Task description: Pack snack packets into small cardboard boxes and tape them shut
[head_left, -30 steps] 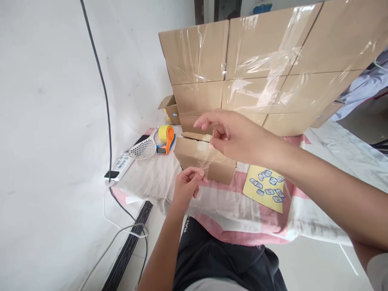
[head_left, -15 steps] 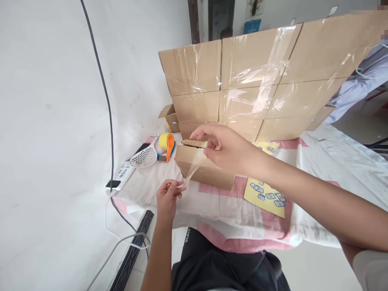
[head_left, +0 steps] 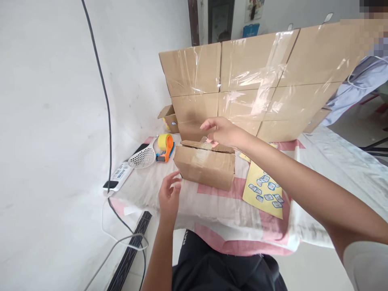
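Observation:
A small brown cardboard box [head_left: 206,171] lies on the cloth-covered table, with a gap along its top flap. A strip of clear tape [head_left: 201,157] is stuck to its front face and runs up toward the top edge. Over that edge, my right hand [head_left: 222,131] has its thumb and a finger closed around the tape's upper end, the other fingers curled forward. My left hand [head_left: 169,192] is beside the box's lower left corner, fingers apart and holding nothing.
A cardboard partition [head_left: 248,76] stands behind the box. To the left lie an orange tape dispenser [head_left: 169,148] with yellow tape, a white perforated scoop [head_left: 144,157] and a white power strip [head_left: 123,176]. Yellow sticker sheets [head_left: 263,190] lie right. Beyond the partition sits another person [head_left: 362,81].
My left hand has let go of the tape's lower end, which now lies against the box's front. My right hand has moved up and back over the box's top edge.

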Motion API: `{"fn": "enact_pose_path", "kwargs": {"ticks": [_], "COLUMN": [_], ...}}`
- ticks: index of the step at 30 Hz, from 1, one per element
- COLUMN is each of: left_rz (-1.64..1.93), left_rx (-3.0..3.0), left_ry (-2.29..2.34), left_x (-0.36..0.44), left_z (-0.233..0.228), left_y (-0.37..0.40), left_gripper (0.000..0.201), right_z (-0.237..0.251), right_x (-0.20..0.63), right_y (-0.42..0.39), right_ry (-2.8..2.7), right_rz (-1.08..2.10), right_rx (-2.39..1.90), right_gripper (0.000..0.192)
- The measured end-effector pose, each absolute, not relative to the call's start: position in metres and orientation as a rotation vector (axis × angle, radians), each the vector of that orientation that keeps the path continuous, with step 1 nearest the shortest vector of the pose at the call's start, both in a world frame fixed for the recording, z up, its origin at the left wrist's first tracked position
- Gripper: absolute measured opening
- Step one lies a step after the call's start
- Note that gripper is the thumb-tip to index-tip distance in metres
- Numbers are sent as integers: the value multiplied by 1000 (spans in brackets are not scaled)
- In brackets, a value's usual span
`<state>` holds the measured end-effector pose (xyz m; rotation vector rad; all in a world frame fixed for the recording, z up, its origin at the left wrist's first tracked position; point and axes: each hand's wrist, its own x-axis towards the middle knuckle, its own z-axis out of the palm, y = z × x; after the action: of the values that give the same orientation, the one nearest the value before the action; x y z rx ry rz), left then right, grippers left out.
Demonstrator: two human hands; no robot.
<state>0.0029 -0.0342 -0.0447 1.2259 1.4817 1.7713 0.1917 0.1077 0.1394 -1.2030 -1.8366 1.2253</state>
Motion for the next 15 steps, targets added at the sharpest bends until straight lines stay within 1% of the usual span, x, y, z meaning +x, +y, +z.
{"fn": "enact_pose_path", "kwargs": {"ticks": [3, 7, 11, 15], "left_rz": [1704, 1606, 1581, 1598], "left_rx": [1161, 998, 966, 962], "left_ry": [1524, 1634, 1609, 1528], "left_x": [9, 23, 36, 44], "left_z": [-33, -31, -36, -35], "left_y": [-22, -12, -8, -9], "left_gripper": [51, 39, 38, 37], "right_z": [144, 144, 135, 134], "right_x": [195, 197, 192, 187], "right_y": [111, 122, 138, 143], "right_ry": [-1872, -1985, -2026, -1952], "right_rz": [1265, 1272, 1257, 1281], "right_rx": [-1198, -1132, -1066, -1072], "right_gripper": [35, 37, 38, 40]}}
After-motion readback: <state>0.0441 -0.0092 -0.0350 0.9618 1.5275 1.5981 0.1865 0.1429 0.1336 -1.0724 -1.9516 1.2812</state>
